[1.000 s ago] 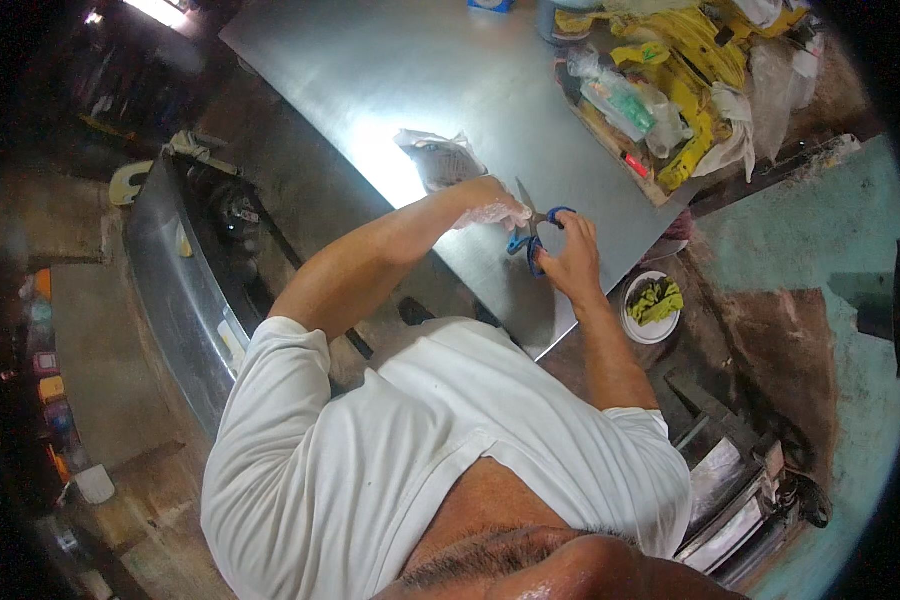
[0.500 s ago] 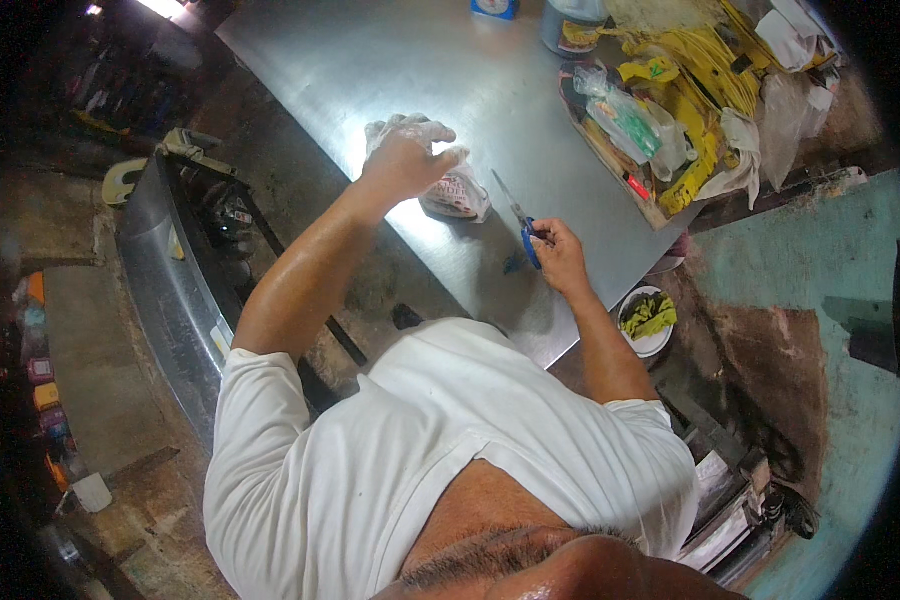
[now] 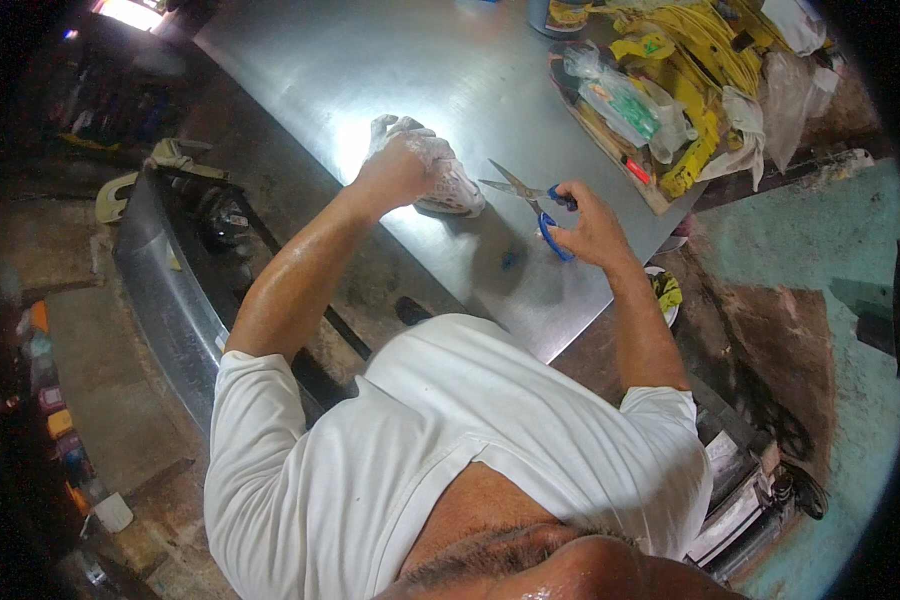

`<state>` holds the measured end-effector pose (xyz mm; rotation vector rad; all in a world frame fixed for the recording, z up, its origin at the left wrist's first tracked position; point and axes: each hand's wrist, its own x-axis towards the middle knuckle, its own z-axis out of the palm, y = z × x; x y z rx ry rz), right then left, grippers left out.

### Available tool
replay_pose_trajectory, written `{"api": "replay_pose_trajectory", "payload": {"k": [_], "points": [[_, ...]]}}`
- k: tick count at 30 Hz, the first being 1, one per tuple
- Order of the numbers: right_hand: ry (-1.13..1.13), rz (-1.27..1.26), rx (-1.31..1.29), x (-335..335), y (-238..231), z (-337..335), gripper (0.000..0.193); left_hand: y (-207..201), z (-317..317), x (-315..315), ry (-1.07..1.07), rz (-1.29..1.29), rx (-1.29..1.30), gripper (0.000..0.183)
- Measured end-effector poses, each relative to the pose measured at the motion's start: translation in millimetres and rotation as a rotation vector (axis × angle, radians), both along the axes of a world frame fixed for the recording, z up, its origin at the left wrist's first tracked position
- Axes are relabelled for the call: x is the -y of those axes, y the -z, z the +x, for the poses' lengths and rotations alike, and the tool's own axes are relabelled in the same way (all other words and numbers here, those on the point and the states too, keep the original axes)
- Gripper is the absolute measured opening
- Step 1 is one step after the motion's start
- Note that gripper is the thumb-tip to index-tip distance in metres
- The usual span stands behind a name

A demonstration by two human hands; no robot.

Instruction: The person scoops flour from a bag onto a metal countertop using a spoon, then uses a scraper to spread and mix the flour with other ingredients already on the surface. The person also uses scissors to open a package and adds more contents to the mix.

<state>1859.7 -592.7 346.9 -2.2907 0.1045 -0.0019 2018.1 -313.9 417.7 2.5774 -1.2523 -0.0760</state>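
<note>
A white printed plastic bag (image 3: 455, 192), bulging with contents I cannot make out, rests on the metal table (image 3: 340, 70). My left hand (image 3: 402, 172) is closed over its top, fingers mostly out of sight against the white plastic. To the right of the bag, my right hand (image 3: 592, 228) holds a pair of scissors (image 3: 532, 197) by the blue handles. The blades are spread and point toward the bag, a short gap apart from it. A small dark blue bit (image 3: 510, 261) lies on the table below the scissors.
At the far right, yellow strapping (image 3: 720, 75) and plastic bags (image 3: 620, 105) pile up on a board with a red-ended item (image 3: 637, 171). A dark container (image 3: 555, 18) stands beside them. A black curved panel (image 3: 165, 270) is at left; a white bucket (image 3: 662, 292) sits below the table's right edge.
The scissors have gone from closed to spread blades, and my right hand has moved slightly right. My left hand has closed on the bag from a looser, spread pose.
</note>
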Motion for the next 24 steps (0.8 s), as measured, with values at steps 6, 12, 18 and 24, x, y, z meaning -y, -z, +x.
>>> {"api": "replay_pose_trajectory", "payload": {"k": [6,12,18,24], "points": [[-0.201,-0.263,0.133,3,-67,27,0.047,-1,9,-2,0.050,-0.085,-0.159,0.018],[-0.317,-0.368,0.173,-11,-87,49,0.046,3,15,-3,0.104,-0.106,-0.133,0.019],[-0.361,-0.400,0.147,-25,-90,61,0.046,-7,7,-1,0.138,-0.115,0.058,0.014],[-0.389,-0.480,0.123,-35,-87,70,0.045,-6,9,-2,0.154,-0.101,0.066,0.013]]}}
